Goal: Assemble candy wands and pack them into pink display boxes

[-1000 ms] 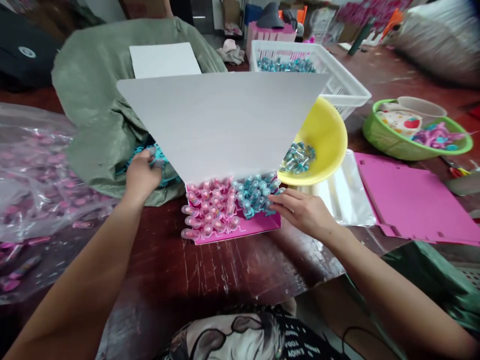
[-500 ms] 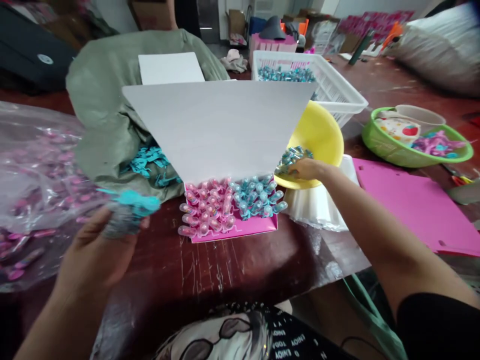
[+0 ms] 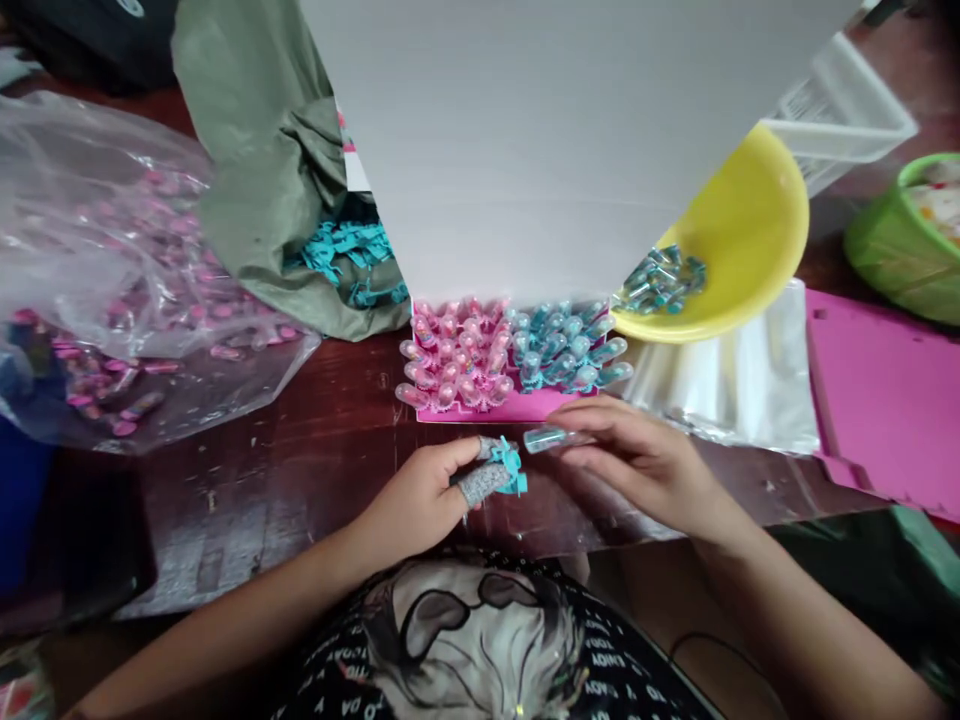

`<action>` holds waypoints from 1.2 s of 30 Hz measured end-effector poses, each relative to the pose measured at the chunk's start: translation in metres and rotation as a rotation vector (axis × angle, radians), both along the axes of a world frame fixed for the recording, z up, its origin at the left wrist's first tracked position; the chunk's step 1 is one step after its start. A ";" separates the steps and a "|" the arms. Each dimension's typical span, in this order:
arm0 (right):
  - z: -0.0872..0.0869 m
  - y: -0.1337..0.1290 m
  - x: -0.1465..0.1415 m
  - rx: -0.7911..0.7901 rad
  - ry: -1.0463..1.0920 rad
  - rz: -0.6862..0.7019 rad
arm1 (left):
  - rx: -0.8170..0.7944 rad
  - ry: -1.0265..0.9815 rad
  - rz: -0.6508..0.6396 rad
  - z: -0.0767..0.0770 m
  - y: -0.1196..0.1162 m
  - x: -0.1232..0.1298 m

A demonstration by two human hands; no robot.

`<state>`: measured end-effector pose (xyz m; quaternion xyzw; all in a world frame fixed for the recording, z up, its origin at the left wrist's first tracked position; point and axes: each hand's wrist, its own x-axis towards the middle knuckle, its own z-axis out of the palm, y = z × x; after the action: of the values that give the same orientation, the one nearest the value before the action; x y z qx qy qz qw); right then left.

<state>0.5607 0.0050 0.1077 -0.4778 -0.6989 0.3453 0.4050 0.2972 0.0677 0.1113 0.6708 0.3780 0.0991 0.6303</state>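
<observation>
Between the taped thumb and finger of my left hand (image 3: 431,492) is a small turquoise plastic piece (image 3: 511,468). My right hand (image 3: 656,465) pinches a clear capsule tube (image 3: 546,439) with teal contents, its end pointing at the turquoise piece, a small gap apart. Just beyond both hands stands a pink display box (image 3: 517,406) with a tall white lid (image 3: 517,150) raised. Pink capsules (image 3: 457,355) fill its left half and teal capsules (image 3: 566,345) its right half, standing in rows.
To the right, a yellow bowl (image 3: 757,240) holds loose teal tubes (image 3: 664,278); clear plastic bags (image 3: 727,390) and a pink sheet (image 3: 885,400) lie nearer. At left are a grey-green sack (image 3: 255,200) with turquoise pieces (image 3: 349,245) and a clear bag (image 3: 67,240) of pink capsules.
My right hand has come out of the yellow bowl with a teal tube. My left hand has moved right, bringing the turquoise piece in front of the box. The view has tilted down.
</observation>
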 end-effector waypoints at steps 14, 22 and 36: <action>-0.015 -0.001 -0.025 -0.120 -0.180 -0.024 | 0.507 0.031 0.018 -0.022 -0.013 0.007; 0.016 0.017 0.024 -0.087 -0.140 -0.234 | 0.412 0.082 -0.045 -0.006 -0.002 -0.005; -0.024 0.166 0.128 -0.070 -0.726 -0.469 | 0.064 -0.061 0.142 -0.025 -0.012 0.010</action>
<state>0.6887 0.1713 0.0837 -0.7277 -0.6563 0.0770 0.1841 0.3076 0.0556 0.0865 0.6589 0.4017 0.1761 0.6111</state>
